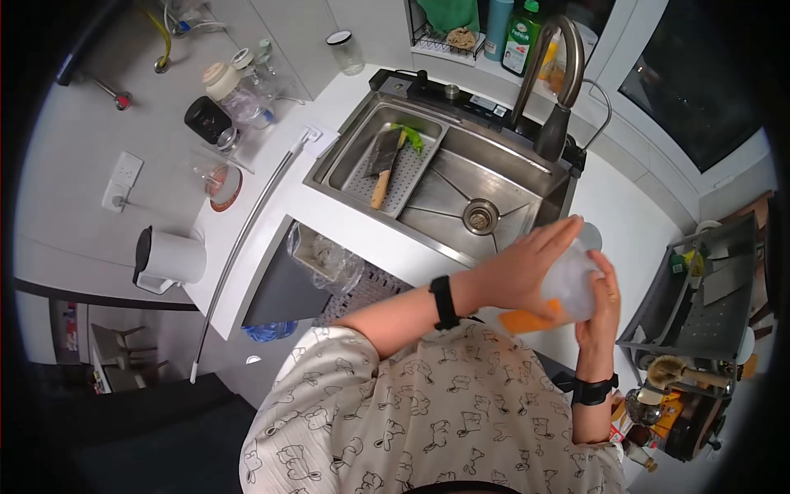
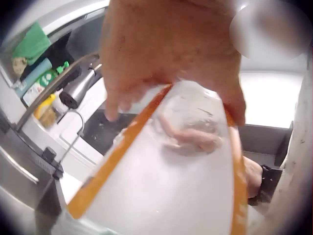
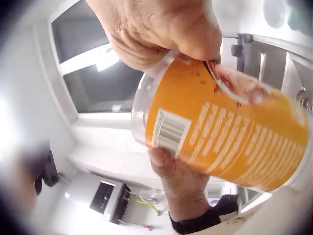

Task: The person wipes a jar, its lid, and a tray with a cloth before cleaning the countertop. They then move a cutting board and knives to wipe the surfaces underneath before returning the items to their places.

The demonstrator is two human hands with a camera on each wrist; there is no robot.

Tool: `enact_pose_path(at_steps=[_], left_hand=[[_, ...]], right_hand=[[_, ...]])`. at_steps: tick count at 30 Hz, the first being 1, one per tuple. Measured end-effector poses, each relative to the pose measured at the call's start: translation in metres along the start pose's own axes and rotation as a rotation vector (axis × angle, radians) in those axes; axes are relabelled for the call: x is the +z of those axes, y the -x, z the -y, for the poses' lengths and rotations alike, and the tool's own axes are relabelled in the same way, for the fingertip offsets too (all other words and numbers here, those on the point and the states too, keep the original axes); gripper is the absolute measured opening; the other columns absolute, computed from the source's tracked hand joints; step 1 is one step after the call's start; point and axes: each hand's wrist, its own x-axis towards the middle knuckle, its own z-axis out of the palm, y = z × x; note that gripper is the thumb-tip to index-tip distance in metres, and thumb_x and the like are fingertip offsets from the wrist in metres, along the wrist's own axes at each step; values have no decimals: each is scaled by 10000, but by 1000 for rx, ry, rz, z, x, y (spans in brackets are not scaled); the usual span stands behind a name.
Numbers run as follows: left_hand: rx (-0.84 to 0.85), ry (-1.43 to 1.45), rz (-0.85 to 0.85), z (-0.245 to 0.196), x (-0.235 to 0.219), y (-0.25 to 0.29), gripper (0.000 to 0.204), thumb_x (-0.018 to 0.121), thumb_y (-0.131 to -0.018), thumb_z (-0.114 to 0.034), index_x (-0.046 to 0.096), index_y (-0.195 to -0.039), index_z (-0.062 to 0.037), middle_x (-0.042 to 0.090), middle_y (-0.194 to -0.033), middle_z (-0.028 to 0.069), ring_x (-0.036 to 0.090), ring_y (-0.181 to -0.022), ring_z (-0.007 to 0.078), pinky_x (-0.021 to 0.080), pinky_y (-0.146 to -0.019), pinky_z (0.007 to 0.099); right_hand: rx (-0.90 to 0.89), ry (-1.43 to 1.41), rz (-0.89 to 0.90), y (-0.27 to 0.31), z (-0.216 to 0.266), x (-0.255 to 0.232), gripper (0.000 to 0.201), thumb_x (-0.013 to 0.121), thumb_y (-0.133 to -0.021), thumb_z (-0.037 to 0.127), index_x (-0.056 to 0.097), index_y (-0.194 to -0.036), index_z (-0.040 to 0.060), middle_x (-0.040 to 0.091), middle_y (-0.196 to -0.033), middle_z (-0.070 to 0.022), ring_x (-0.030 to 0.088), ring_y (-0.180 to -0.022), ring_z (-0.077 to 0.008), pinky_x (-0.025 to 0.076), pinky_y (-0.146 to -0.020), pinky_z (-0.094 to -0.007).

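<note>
Both hands hold a translucent plastic jar (image 1: 570, 288) with an orange label, tilted over the counter at the sink's right front corner. My left hand (image 1: 522, 267) lies across its near side, fingers stretched along it and thumb underneath. From the right, my right hand (image 1: 605, 300) grips the jar with curled fingers. The right wrist view shows the label (image 3: 215, 132) with a barcode and lines of print, its clear end at the left. Through the whitish wall (image 2: 166, 191) in the left wrist view, a finger-like shape shows.
A cleaver (image 1: 383, 156) and green leaves (image 1: 411, 138) lie in the perforated tray (image 1: 403, 185) in the sink (image 1: 527, 185). The tall faucet (image 1: 555, 99) rises behind it. A dark dish rack (image 1: 691, 305) stands at the right; a white kettle (image 1: 173, 259) stands at the left.
</note>
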Motion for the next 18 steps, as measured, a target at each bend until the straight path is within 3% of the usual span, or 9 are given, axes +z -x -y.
enact_pose_path(at_steps=[1, 3, 8, 10, 12, 14, 15, 16, 18], left_hand=[[-101, -40, -121, 4, 14, 1, 1116, 817, -603, -375, 170, -1412, 40, 313, -1377, 256, 360, -1246, 393, 295, -1052, 420], [-108, -54, -108, 0, 42, 2, 1117, 822, -595, -380, 179, -1403, 44, 335, -1359, 251, 372, -1233, 387, 297, -1049, 425], [-95, -117, -172, -2, 67, -5, 1153, 879, -499, -333, 219, -1373, 30, 392, -1331, 206, 377, -1239, 374, 294, -1051, 431], [-123, -96, -138, -3, 58, -9, 1121, 882, -493, -304, 248, -1357, 27, 398, -1328, 202, 397, -1233, 364, 333, -1031, 410], [-377, 160, 12, -10, 42, -9, 1102, 875, -486, -316, 272, -1349, 6, 403, -1329, 200, 442, -1210, 337, 385, -993, 385], [-406, 128, 134, -13, 17, -12, 1086, 869, -484, -327, 289, -1344, -4, 431, -1306, 193, 467, -1188, 318, 401, -974, 372], [-439, 92, 252, -12, 6, -12, 1071, 863, -483, -338, 306, -1340, -15, 459, -1282, 186, 493, -1167, 300, 417, -956, 360], [-440, 99, 271, -6, -3, -12, 1071, 863, -483, -338, 306, -1340, -15, 459, -1282, 186, 493, -1167, 300, 417, -956, 360], [-455, 305, 461, 7, -15, -12, 1049, 855, -483, -358, 332, -1325, -17, 514, -1220, 168, 512, -1141, 278, 406, -960, 348]], right_hand=[[-71, -76, -88, -1, 2, -6, 323, 447, -918, 81, 503, -1231, 21, 524, -1207, -102, 543, -1078, -184, 464, -906, -316], [-217, -124, -220, -1, 6, -14, 364, 421, -922, 79, 450, -1278, 13, 473, -1257, -136, 522, -1124, -206, 446, -960, -352], [-327, -45, -268, 15, -2, -8, 402, 378, -945, 139, 409, -1318, -7, 416, -1333, -138, 457, -1205, -242, 371, -1023, -375], [-527, 403, -280, 17, -4, -10, 415, 358, -952, 165, 412, -1321, -17, 408, -1352, -136, 449, -1212, -258, 305, -1058, -391], [-605, 575, -238, 15, -2, -21, 417, 347, -953, 181, 438, -1309, -17, 418, -1354, -153, 428, -1237, -281, 261, -1073, -393], [-638, 928, 192, 10, 11, -27, 406, 374, -943, 174, 463, -1295, -7, 434, -1350, -153, 412, -1254, -298, 272, -1067, -391], [-606, 934, 308, 7, 21, -18, 391, 400, -932, 166, 494, -1273, -1, 480, -1315, -144, 409, -1259, -297, 280, -1065, -382], [-593, 930, 292, 1, 28, -10, 391, 400, -932, 166, 494, -1273, -1, 480, -1315, -144, 409, -1259, -297, 280, -1065, -382], [-595, 836, 471, -14, 35, 5, 359, 445, -917, 148, 541, -1233, 8, 506, -1297, -129, 429, -1247, -259, 292, -1059, -363]])
